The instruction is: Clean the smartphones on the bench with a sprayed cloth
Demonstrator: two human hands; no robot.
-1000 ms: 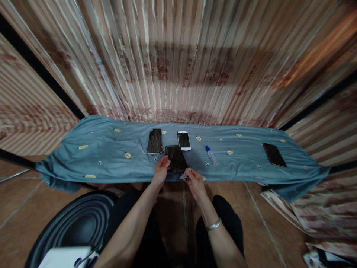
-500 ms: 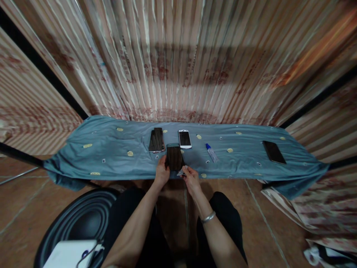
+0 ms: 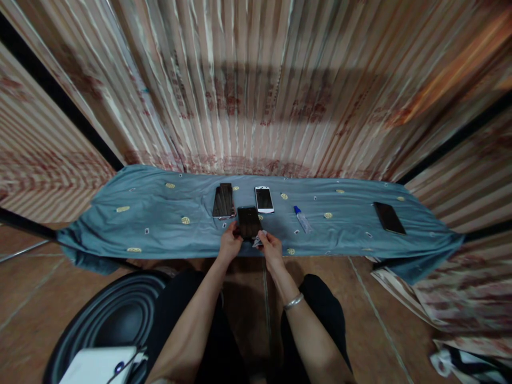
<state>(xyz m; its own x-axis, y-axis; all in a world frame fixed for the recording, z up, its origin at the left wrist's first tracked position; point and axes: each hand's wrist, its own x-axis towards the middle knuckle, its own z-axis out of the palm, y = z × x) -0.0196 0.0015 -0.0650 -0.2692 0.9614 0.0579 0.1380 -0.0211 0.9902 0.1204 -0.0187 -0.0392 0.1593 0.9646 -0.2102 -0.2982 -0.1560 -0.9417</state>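
A black phone is held by its left edge in my left hand, above the front part of the blue cloth. My right hand pinches a small grey-white cloth against the phone's lower right corner. Just behind, to the left, dark phones lie together. A white-framed phone rests behind the held one. To the right is a clear bottle with a blue cap.
The blue patterned cloth covers a narrow table in front of striped curtains. A dark tablet or phone lies at its right. Below left, a white box sits on a black round tub.
The held phone has tilted a little, and its front edge has risen. My right hand has moved slightly up and left with the small cloth, onto the phone's corner.
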